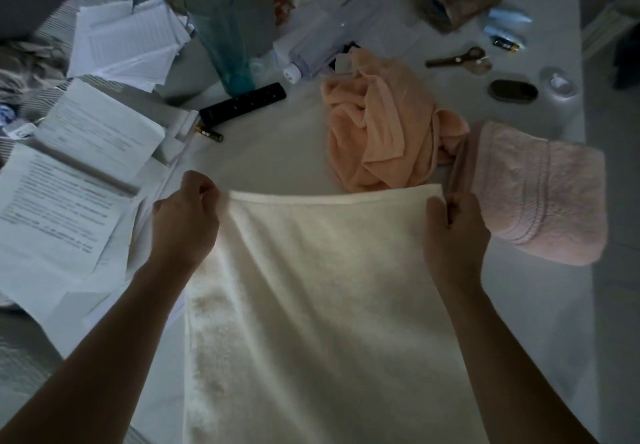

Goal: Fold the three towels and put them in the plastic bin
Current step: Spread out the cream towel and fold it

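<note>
A cream white towel [322,305] is stretched out flat in front of me over the white table [270,152]. My left hand [187,218] grips its far left corner and my right hand [453,232] grips its far right corner, so its far edge is taut between them. A crumpled peach towel [384,121] lies just beyond that edge. To its right a folded pink towel [533,194] rests near the table's right side. No plastic bin is clearly visible.
Stacks of papers [86,152] crowd the left side. A black remote [242,102], batteries [209,134], a teal glass vase [225,38], scissors [457,59], a dark oval case [513,91] and clear containers [325,45] lie at the back.
</note>
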